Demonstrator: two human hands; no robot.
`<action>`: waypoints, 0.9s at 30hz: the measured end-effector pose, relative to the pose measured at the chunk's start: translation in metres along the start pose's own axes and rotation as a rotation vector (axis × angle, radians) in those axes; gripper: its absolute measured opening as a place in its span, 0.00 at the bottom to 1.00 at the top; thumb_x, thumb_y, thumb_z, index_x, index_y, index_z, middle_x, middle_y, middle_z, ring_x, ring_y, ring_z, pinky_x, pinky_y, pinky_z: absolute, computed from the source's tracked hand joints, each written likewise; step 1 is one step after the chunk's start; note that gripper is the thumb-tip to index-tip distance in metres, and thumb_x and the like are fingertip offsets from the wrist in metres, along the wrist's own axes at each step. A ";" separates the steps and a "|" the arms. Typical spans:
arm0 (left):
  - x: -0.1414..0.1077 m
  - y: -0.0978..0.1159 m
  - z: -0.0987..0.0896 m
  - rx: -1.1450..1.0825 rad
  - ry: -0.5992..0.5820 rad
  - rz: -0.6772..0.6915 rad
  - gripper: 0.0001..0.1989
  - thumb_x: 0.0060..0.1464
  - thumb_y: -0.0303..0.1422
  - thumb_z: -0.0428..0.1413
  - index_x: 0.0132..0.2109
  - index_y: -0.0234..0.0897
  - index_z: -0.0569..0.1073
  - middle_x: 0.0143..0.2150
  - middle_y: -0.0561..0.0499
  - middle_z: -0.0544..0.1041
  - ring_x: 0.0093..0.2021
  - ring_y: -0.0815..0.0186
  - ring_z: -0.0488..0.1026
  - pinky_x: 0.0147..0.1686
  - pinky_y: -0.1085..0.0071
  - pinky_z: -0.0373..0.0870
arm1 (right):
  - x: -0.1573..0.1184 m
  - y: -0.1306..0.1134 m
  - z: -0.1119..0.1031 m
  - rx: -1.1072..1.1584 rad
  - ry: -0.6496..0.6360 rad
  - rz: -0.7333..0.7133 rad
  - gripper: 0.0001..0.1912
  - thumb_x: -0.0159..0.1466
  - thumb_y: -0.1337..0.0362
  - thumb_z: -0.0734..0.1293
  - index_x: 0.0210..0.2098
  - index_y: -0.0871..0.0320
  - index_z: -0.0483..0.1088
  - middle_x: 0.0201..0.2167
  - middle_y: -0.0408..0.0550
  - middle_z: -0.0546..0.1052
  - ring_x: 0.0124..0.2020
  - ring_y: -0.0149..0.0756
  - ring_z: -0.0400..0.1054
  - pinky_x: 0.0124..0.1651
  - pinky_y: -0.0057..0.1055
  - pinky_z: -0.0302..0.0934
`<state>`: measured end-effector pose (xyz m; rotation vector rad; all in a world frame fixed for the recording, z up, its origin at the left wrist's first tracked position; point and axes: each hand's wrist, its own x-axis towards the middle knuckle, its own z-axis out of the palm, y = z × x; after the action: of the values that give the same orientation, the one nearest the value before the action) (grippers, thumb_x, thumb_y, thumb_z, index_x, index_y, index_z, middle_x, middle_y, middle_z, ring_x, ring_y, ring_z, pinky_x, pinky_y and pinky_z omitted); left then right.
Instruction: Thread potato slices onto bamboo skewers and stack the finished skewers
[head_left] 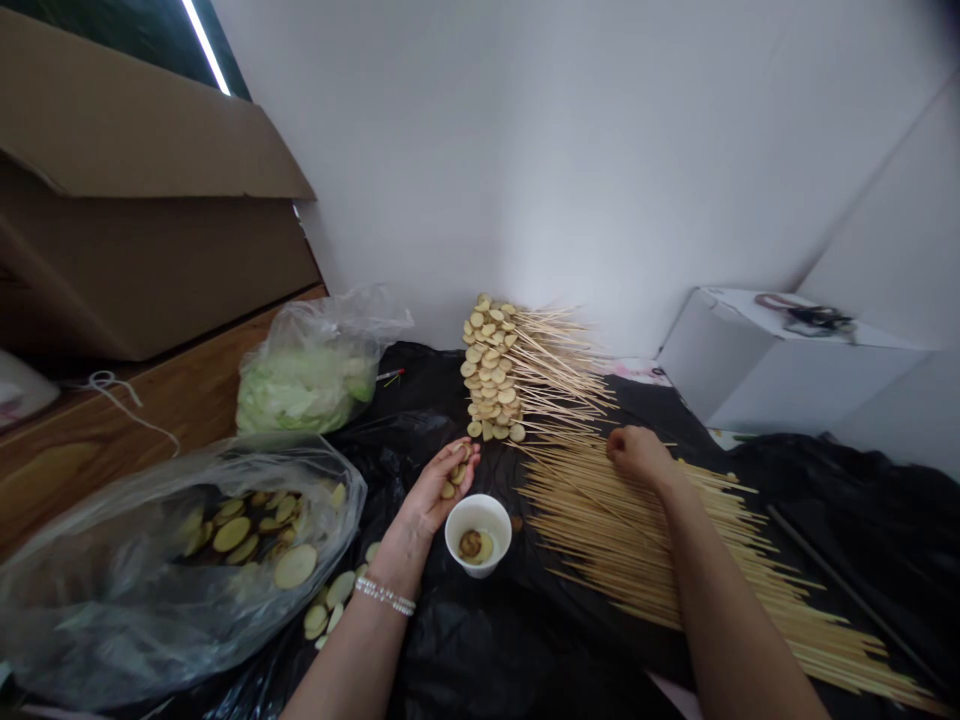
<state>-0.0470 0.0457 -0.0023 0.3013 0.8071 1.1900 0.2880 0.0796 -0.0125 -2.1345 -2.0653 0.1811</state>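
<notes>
My left hand (441, 488) is cupped above a white paper cup (478, 534), holding a few round potato slices (457, 474) in its curled fingers. The cup has at least one slice in liquid. My right hand (637, 456) rests on a wide spread of loose bamboo skewers (637, 545), with its fingers closed around what looks like one skewer. Beyond both hands lies a stack of finished skewers (487, 370), with potato slices threaded on their tips. Loose slices (322, 608) lie near my left forearm.
A clear plastic bag of potato slices (172, 565) lies at the left, and a bag of pale green leaves (307, 375) stands behind it. Black plastic sheeting (465, 650) covers the work surface. A cardboard box (150, 210), wooden surface (75, 450) and white box (780, 360) surround it.
</notes>
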 end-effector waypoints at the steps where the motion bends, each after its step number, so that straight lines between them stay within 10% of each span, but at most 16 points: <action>1: 0.000 0.000 0.000 0.000 -0.001 0.002 0.09 0.54 0.19 0.55 0.42 0.31 0.73 0.37 0.45 0.78 0.31 0.70 0.77 0.25 0.82 0.73 | 0.000 0.000 0.001 0.001 0.002 -0.001 0.10 0.54 0.71 0.61 0.26 0.57 0.75 0.27 0.49 0.76 0.30 0.33 0.67 0.31 0.26 0.50; 12: -0.001 0.001 0.002 -0.006 0.006 -0.010 0.08 0.55 0.19 0.54 0.41 0.31 0.73 0.36 0.45 0.78 0.30 0.71 0.77 0.25 0.82 0.73 | 0.000 -0.009 0.006 -0.016 0.123 0.011 0.08 0.58 0.67 0.61 0.29 0.59 0.72 0.33 0.51 0.75 0.34 0.34 0.65 0.33 0.27 0.49; 27: -0.002 0.001 0.002 -0.005 -0.001 -0.019 0.09 0.52 0.19 0.57 0.40 0.31 0.73 0.36 0.46 0.78 0.30 0.71 0.77 0.25 0.82 0.73 | -0.003 -0.004 -0.001 0.043 -0.043 0.008 0.11 0.53 0.71 0.61 0.26 0.58 0.76 0.26 0.49 0.77 0.29 0.33 0.68 0.31 0.25 0.51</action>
<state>-0.0467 0.0444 0.0002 0.2895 0.8048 1.1743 0.2845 0.0767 -0.0110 -2.1325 -2.0565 0.2726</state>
